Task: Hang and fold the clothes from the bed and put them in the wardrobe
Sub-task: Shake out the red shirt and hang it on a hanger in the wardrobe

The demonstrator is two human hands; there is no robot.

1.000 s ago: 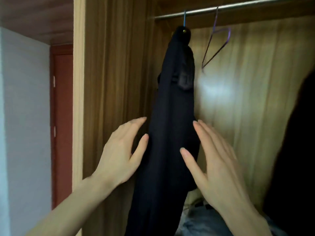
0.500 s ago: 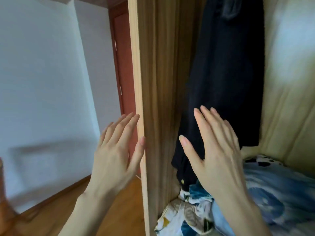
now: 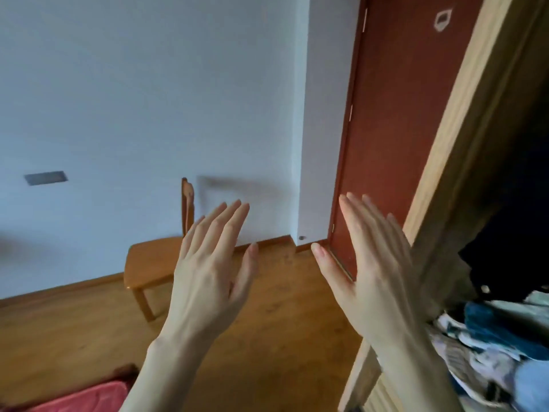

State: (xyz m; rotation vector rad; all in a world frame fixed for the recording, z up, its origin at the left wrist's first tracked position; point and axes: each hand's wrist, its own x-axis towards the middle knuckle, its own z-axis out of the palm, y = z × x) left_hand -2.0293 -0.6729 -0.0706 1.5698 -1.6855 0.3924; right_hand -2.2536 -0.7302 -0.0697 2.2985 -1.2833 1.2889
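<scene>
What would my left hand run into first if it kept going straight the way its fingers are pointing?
Probably the white wall. The left hand is open, with fingers aimed up and ahead, and nothing shows between them and it. The wooden chair sits lower and to the left, seemingly off that line, though depth is unclear.

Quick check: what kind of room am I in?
Probably a bedroom: an open wooden wardrobe with a dark garment hanging over piled clothes, and a wooden chair.
</scene>
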